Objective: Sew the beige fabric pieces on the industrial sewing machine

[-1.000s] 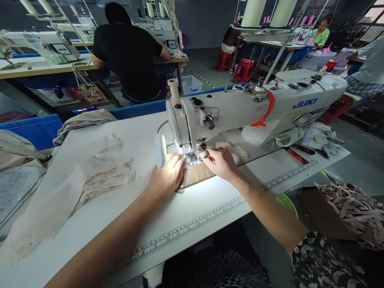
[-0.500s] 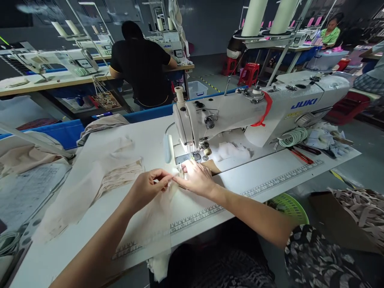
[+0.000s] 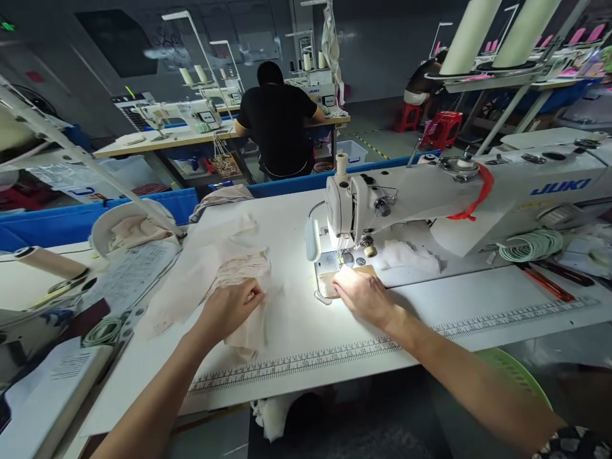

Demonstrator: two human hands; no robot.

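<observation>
My left hand [image 3: 233, 307] is closed in a pinch over the pale sheer fabric piece [image 3: 251, 335], which hangs down toward me on the table. Just beyond it lies a stack of pale fabric pieces [image 3: 243, 266], partly covered by my wrist. My right hand [image 3: 366, 293] rests by the sewing machine [image 3: 406, 194], close in front of the presser foot [image 3: 345, 254]. Its fingers are curled together against the tan plate [image 3: 327, 285], and whatever they hold is hidden. Lamp light falls brightly on this spot.
A printed ruler [image 3: 306, 362] runs along the table's front edge. On the right lie orange-handled snippers [image 3: 549, 284] and a coil of pale green cord [image 3: 533, 245]. A paper sheet [image 3: 131, 274] lies at the left. Ahead, a person in black [image 3: 275, 121] sits at another machine.
My left hand has moved left, away from my right hand and the machine, carrying the sheer fabric to the stack. My right hand stays near the presser foot. The view has swung left.
</observation>
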